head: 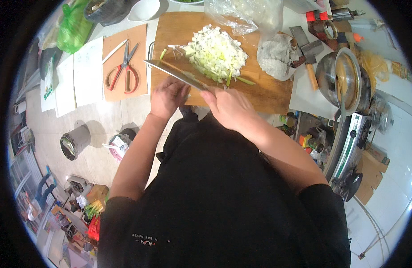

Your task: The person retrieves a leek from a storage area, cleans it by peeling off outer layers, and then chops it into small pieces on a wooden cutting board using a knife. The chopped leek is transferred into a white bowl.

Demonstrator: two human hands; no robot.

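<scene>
My right hand (232, 106) grips a broad kitchen knife (177, 74), its blade pointing left across the near part of a wooden cutting board (271, 95). Beyond the blade lies a heap of diced white and pale green vegetable (216, 53), with a few loose green strips (245, 80) around it. My left hand (168, 95) is at the board's near left edge, just under the blade. Its fingers are curled and blurred, and I cannot see whether anything is between them.
Left of the board, red-handled scissors (123, 68) and a white pen (115, 52) lie on brown cardboard (108, 95). A clear plastic bag (246, 16) overlaps the back edge. To the right are a crumpled grey cloth (275, 57) and a steel bowl (329, 78). A bin (75, 142) stands below left.
</scene>
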